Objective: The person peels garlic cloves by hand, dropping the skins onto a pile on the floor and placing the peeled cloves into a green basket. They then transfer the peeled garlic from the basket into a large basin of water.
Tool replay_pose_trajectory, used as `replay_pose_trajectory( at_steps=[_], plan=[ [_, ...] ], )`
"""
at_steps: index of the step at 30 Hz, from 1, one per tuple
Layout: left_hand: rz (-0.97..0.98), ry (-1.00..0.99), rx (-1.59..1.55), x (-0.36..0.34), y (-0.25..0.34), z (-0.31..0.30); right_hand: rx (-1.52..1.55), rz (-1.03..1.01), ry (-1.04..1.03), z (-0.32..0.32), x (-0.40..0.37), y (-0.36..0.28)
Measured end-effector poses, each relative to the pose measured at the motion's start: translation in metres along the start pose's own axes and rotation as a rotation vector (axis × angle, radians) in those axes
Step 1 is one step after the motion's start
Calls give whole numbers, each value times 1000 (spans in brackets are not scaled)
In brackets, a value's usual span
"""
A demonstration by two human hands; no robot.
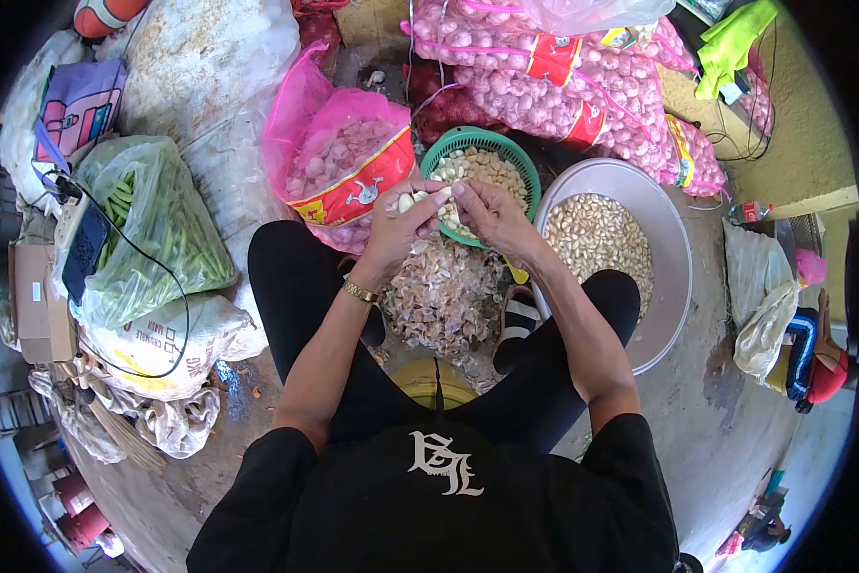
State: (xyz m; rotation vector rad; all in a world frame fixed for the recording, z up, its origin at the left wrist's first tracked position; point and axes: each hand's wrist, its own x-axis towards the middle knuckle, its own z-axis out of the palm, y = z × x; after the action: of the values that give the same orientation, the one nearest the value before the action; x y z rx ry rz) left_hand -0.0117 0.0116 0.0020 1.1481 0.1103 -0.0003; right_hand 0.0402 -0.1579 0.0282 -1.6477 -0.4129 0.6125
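Observation:
My left hand (398,231), with a gold band at its wrist, is closed around several pale garlic cloves (407,202). My right hand (494,220) meets it at the fingertips, pinching a small whitish garlic clove between thumb and fingers. Just behind and below both hands is a green basket (530,164) of peeled cloves. A heap of dry garlic skins (439,296) lies on the ground between my feet. Right of my right hand, a wide pale basin (675,267) holds many unpeeled cloves (596,239). An open pink mesh bag (296,124) with garlic in it stands beyond my left hand.
Full pink mesh sacks of garlic (582,95) are stacked at the back. On the left, a plastic bag of green pods (167,229) rests on a white sack (162,339). A dark cable (186,296) hangs there. Other people (826,372) are at the far right.

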Motion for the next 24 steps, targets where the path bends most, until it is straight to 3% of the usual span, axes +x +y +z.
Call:
replay_pose_trajectory(
  at_steps=[8, 10, 12, 16, 22, 24],
  plan=[
    [-10, -21, 3, 0, 2, -1, 123, 108, -15, 2, -2, -4],
    [86, -7, 21, 0, -2, 2, 109, 89, -2, 5, -1, -3],
    [106, 19, 39, 1, -9, 1, -211, -246, 101, 7, -1, -2],
    [53, 114, -78, 3, -12, 1, -209, -355, 156, 10, 2, 0],
    [-60, 70, -300, -2, 1, 0, -127, -208, 98, -5, 3, 1],
    [-34, 81, -308, -2, 3, -2, -206, -462, 81, -5, -1, 2]
  ],
)
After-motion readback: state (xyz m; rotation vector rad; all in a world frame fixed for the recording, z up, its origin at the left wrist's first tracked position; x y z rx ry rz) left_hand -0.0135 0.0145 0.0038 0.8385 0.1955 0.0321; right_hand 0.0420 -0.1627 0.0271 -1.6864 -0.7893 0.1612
